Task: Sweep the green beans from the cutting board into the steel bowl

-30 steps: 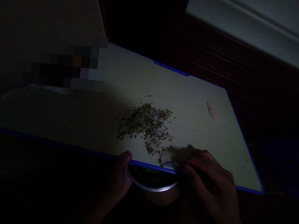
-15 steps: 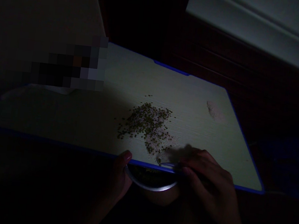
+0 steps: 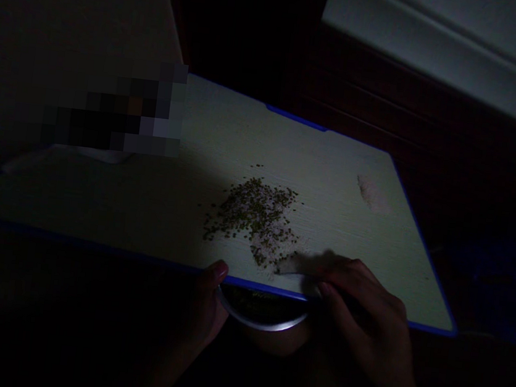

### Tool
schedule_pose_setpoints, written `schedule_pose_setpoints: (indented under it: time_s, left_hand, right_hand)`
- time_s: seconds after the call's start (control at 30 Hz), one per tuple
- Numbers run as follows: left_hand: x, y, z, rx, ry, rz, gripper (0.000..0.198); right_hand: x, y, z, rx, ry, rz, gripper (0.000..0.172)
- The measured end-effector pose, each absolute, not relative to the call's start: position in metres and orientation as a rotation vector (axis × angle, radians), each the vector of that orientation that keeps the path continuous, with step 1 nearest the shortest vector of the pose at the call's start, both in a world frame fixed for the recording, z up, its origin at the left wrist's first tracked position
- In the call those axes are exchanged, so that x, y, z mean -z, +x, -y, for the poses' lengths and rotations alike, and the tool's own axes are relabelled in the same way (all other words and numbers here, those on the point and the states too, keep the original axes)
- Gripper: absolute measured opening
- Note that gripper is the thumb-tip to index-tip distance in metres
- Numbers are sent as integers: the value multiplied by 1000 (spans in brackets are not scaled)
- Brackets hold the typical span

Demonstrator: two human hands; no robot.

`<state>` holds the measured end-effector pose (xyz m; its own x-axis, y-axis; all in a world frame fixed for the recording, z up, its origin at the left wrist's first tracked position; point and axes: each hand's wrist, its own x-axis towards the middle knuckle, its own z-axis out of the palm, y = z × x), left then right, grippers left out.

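At six o'clock under the table edge [image 3: 94,243], the left hand [image 3: 207,309] grips a metal bowl [image 3: 263,315]. Green seeds [image 3: 255,218] lie at eleven o'clock from the nearer right hand [image 3: 361,311], fingers curled, grasp unclear.

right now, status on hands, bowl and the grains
Left hand holds metal bowl under table edge. Right hand at the edge beside mixed grains. Small pale pile lies apart, far right.
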<state>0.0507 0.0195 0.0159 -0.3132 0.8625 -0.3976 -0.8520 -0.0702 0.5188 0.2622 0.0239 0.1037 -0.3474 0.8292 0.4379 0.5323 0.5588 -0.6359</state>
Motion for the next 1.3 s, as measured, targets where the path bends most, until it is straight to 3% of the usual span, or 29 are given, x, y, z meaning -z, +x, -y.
schedule_pose_setpoints:
  time_s: [0.37, 0.9, 1.3]
  left_hand:
    - [-16, 49, -19, -1680, 14, -869, 50]
    - [-18, 49, -20, -1664, 34, -860, 64]
    - [-19, 50, -20, -1659, -8, -829, 58]
  right_hand:
    - [-103, 262, -25, -529, -1048, 2069, 30]
    - [-105, 263, -24, -540, -1041, 2011, 28]
    - [-105, 261, -24, -517, -1070, 2030, 28]
